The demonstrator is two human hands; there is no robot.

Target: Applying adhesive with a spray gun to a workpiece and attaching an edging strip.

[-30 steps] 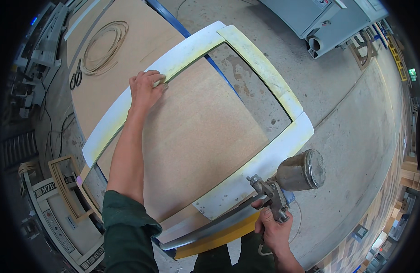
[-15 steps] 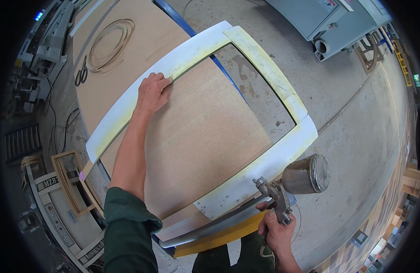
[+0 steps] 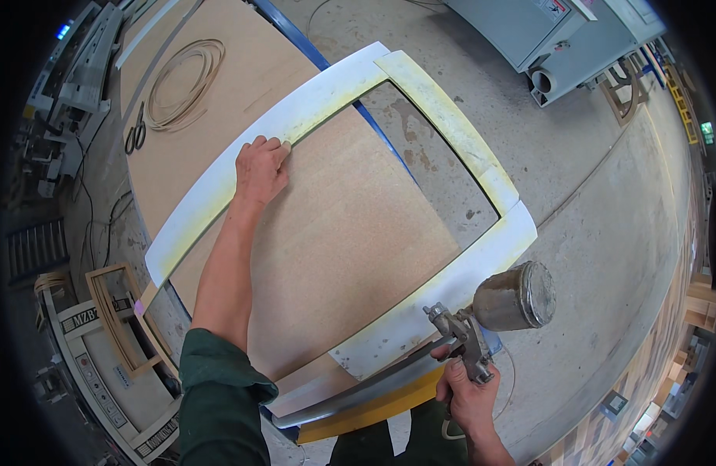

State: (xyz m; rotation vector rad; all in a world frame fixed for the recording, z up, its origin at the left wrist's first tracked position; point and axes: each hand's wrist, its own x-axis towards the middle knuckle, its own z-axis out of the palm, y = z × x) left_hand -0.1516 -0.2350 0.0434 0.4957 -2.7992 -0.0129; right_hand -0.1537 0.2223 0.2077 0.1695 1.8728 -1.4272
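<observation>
A white curved-sided frame (image 3: 218, 167), yellowed along its inner edges, lies partly on the brown board-topped table (image 3: 334, 225) and juts past its right side. My left hand (image 3: 262, 167) closes round the frame's far-left strip, thumb side at the inner edge. In my right hand (image 3: 470, 392) is a metal spray gun (image 3: 465, 338), its dull cup (image 3: 515, 296) tilted out to the right. The gun hangs over the frame's near strip. A thin hose (image 3: 449, 427) drops from below my right hand.
Coiled edging strip (image 3: 188, 81) and black-handled scissors (image 3: 136, 130) lie at the table's far left. A grey-blue machine (image 3: 528, 46) stands far right. To the left are a pale machine (image 3: 102, 365) and wooden frames (image 3: 113, 311). A yellow curved piece (image 3: 373, 412) sits near my legs.
The whole view has shifted slightly. Both hands keep their grips: the left on the frame, the right on the spray gun.
</observation>
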